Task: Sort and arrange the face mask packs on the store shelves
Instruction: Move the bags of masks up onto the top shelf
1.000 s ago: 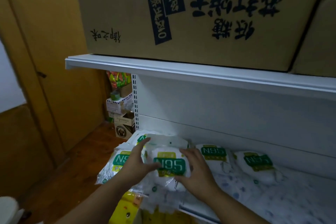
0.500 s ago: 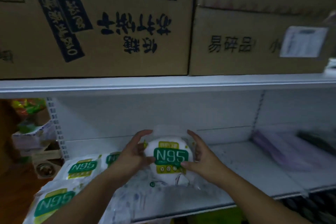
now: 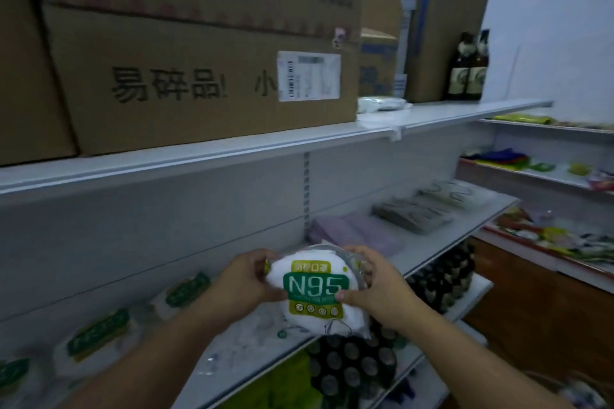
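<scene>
I hold a white N95 mask pack [image 3: 315, 289] with a green label upright in front of the white middle shelf [image 3: 425, 252]. My left hand [image 3: 242, 282] grips its left edge and my right hand [image 3: 372, 282] grips its right edge, thumbs on the front. More N95 packs [image 3: 99, 332] lie flat on the shelf to the left. Further right on the same shelf lie a stack of purple mask packs [image 3: 352, 232] and a stack of grey mask packs [image 3: 412, 212].
Large cardboard boxes [image 3: 199, 76] fill the upper shelf, with two dark bottles [image 3: 468, 66] at its right end. Dark bottle tops [image 3: 352, 365] crowd the shelf below. Another shelving unit [image 3: 545, 176] with colourful goods stands to the right.
The view has swung to the right along the shelf. Both hands have carried the N95 pack to the right, away from the packs lying on the left.
</scene>
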`<state>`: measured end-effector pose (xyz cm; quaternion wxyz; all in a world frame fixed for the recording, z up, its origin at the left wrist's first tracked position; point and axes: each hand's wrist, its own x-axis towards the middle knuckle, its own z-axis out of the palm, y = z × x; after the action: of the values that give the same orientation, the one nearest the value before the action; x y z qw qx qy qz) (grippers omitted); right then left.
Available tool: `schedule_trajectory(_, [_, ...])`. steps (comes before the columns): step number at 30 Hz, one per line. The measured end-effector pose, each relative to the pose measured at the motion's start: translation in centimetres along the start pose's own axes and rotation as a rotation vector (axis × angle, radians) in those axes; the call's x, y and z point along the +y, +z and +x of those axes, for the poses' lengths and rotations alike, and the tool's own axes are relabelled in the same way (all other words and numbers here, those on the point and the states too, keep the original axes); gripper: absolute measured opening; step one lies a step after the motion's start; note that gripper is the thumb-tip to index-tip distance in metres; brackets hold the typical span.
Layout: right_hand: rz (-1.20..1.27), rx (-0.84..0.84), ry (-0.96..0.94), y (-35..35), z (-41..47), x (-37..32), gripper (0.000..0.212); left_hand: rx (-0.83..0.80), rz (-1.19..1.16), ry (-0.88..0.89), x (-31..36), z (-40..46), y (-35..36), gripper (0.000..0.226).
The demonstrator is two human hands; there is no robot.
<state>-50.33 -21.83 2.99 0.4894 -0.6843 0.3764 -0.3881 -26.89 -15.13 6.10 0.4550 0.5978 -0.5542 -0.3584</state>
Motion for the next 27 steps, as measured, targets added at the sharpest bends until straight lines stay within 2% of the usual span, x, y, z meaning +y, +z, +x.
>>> schedule_trajectory(7, [0.036,0.138,-0.003,-14.6,-1.6,0.7,0.069,-0.053,-0.042,0.041,6.7,5.1,13.1,0.033])
schedule_trajectory(14, [0.038,0.279,0.024,-25.4,-0.4,-1.1,0.059,-0.072,-0.075,0.125,13.2,9.2,20.7,0.027])
schedule_trajectory(20, [-0.059,0.265,-0.013,-31.0,3.2,-5.1,0.038,-0.059,-0.159,0.220,18.8,12.3,22.9,0.030])
schedule_trajectory(24, [-0.011,0.165,-0.064,-33.4,7.6,-9.6,0.052,-0.042,-0.124,0.328,23.3,15.1,21.4,0.021])
schedule_trajectory(27, [0.044,0.120,-0.112,-33.8,11.4,-12.9,0.053,0.020,-0.008,0.412,26.8,17.6,18.9,0.018])
